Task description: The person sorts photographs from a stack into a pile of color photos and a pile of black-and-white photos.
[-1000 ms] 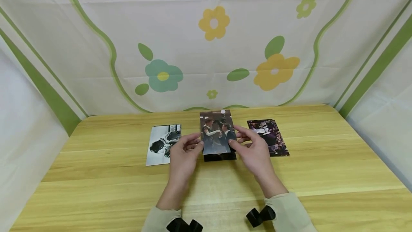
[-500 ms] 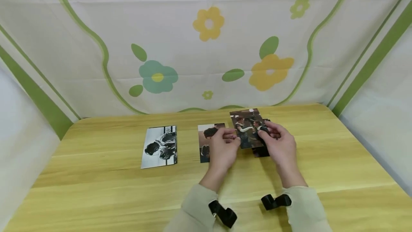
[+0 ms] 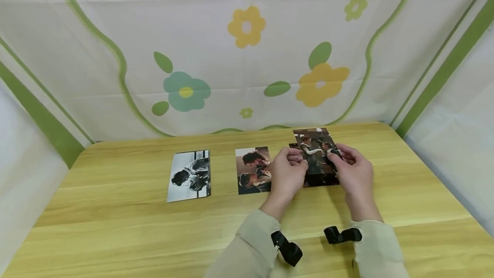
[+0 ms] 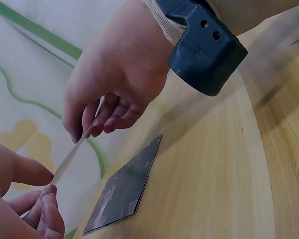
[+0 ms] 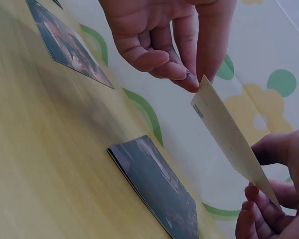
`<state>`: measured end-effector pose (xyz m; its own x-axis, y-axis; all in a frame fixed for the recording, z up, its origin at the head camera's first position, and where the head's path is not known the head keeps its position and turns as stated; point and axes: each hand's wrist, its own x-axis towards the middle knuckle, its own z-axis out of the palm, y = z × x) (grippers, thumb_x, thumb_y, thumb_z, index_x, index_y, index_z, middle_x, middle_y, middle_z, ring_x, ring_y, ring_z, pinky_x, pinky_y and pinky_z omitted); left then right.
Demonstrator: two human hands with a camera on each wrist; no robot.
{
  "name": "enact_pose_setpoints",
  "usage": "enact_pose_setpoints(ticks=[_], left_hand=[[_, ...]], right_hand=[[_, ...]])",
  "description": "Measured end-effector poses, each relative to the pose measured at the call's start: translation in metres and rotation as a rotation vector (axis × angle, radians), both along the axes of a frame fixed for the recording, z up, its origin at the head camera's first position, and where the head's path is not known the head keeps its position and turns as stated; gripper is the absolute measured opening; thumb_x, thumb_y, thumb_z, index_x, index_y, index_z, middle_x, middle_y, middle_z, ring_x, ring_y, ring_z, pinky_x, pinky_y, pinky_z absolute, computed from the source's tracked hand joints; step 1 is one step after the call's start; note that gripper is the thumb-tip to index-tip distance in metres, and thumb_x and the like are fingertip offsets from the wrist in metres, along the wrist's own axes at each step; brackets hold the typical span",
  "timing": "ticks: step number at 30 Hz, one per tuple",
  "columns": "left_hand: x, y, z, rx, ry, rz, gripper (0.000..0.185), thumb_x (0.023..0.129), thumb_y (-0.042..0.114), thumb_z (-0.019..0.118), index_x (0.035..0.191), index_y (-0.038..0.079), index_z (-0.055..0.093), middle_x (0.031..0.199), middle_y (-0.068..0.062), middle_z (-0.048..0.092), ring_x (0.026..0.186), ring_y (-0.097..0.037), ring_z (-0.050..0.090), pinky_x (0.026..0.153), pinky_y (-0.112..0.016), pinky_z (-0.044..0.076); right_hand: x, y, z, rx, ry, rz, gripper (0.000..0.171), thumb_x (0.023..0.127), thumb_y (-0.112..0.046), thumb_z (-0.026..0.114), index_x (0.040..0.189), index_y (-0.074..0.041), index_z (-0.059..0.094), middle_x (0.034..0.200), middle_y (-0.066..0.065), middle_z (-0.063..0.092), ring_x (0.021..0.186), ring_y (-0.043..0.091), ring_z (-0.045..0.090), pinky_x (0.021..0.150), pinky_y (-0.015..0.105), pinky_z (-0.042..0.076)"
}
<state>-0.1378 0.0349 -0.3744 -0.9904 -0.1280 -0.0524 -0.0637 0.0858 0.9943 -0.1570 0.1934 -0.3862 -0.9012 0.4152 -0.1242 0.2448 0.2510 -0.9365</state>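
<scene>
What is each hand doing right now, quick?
Left hand: pinching the left edge of the raised photo.
Right hand: pinching the same photo's right edge.

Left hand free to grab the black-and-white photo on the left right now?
Probably not at once: the left hand pinches the colour photo with the right hand. The black-and-white photo lies uncovered, past the middle photo; nothing blocks the path.

Black-and-white photo (image 3: 190, 176), yellow-wood table (image 3: 115, 226)
</scene>
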Motion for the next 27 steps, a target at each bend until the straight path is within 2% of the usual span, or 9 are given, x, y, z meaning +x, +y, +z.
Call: enact_pose_setpoints(ticks=[6, 11, 17, 27], left_hand=[[-0.001, 0.004, -0.002, -0.047, -0.015, -0.059, 0.021, 0.098, 0.004, 0.075, 0.118, 0.007, 0.070, 0.100, -0.002, 0.070, 0.081, -0.003, 0.057, 0.076, -0.022, 0.052], [-0.001, 0.002, -0.004, -0.060, -0.037, -0.083, 0.024, 0.097, 0.004, 0.075, 0.121, 0.006, 0.069, 0.101, -0.002, 0.069, 0.080, -0.004, 0.056, 0.077, -0.024, 0.052], [-0.001, -0.001, -0.006, -0.049, -0.066, -0.087, 0.026, 0.098, 0.004, 0.075, 0.124, 0.007, 0.070, 0.101, -0.001, 0.069, 0.083, -0.006, 0.057, 0.078, -0.025, 0.053], [-0.001, -0.003, -0.010, -0.031, -0.080, -0.085, 0.027, 0.098, 0.002, 0.074, 0.124, 0.008, 0.071, 0.098, -0.001, 0.068, 0.079, -0.006, 0.056, 0.074, -0.024, 0.051]], right_hand=[[0.000, 0.006, -0.005, -0.013, -0.007, -0.021, 0.050, 0.100, -0.030, 0.076, 0.147, -0.017, 0.067, 0.109, -0.015, 0.060, 0.102, 0.003, 0.052, 0.073, 0.015, 0.052], [-0.002, 0.006, -0.008, -0.024, -0.006, -0.028, 0.050, 0.099, -0.030, 0.077, 0.146, -0.016, 0.067, 0.107, -0.016, 0.060, 0.101, 0.003, 0.053, 0.072, 0.014, 0.052], [-0.003, 0.006, -0.010, -0.026, -0.004, -0.030, 0.049, 0.099, -0.030, 0.077, 0.145, -0.016, 0.069, 0.106, -0.016, 0.061, 0.101, 0.003, 0.054, 0.072, 0.013, 0.052], [-0.005, 0.008, -0.013, 0.059, -0.031, -0.014, 0.047, 0.099, -0.033, 0.076, 0.143, -0.017, 0.071, 0.109, -0.017, 0.060, 0.100, 0.001, 0.054, 0.070, 0.014, 0.050]])
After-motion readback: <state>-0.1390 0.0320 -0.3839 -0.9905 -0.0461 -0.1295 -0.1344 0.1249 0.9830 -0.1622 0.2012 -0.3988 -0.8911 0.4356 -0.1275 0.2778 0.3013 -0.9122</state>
